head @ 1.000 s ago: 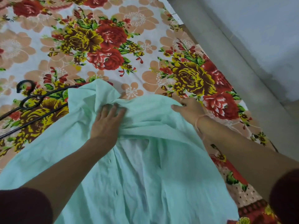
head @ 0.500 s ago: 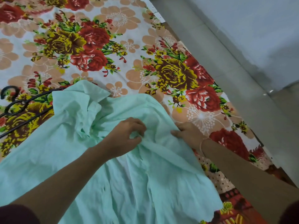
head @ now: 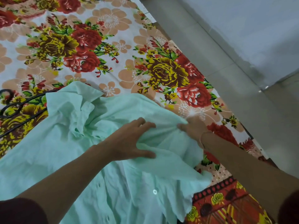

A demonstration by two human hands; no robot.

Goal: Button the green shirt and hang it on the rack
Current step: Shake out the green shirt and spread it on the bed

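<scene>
Both hands [head: 129, 139] [head: 192, 126] gripping green shirt [head: 68, 151], collar pointing away

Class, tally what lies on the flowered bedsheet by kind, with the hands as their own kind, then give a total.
Green shirt: 1
Black metal hanger: 1
Hands, left hand and right hand, both on the shirt: 2
Total: 4

No readable text, labels, brands or numbers anywhere in view.
</scene>
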